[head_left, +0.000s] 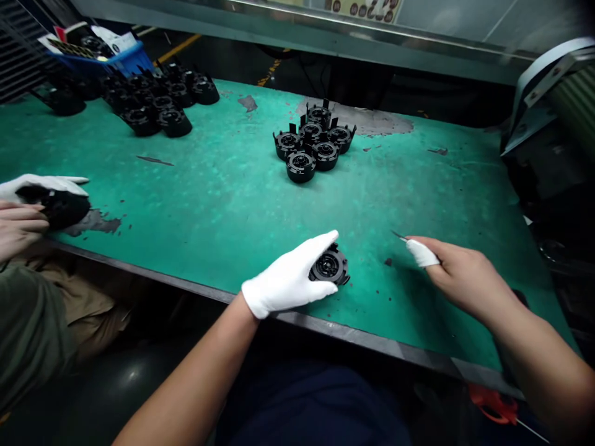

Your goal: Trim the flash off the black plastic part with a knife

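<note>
My left hand [288, 275], in a white glove, grips a round black plastic part [328, 266] near the front edge of the table. Thumb and fingers wrap its sides, and its ringed face with small tabs points up. Off to the right and apart from the part is my right hand [469, 275], bare but for a white cover on the thumb. It pinches a thin, dark, pointed blade [398, 235]; most of the blade is hidden in the fingers, and its tip points left.
Several similar black parts [300, 166] stand grouped on the green table [223, 186], with another cluster [171, 121] at back left. Behind that sits a blue bin [132, 60]. A co-worker's hands [23, 217] hold a black part at left. Orange-handled scissors [495, 406] lie low right.
</note>
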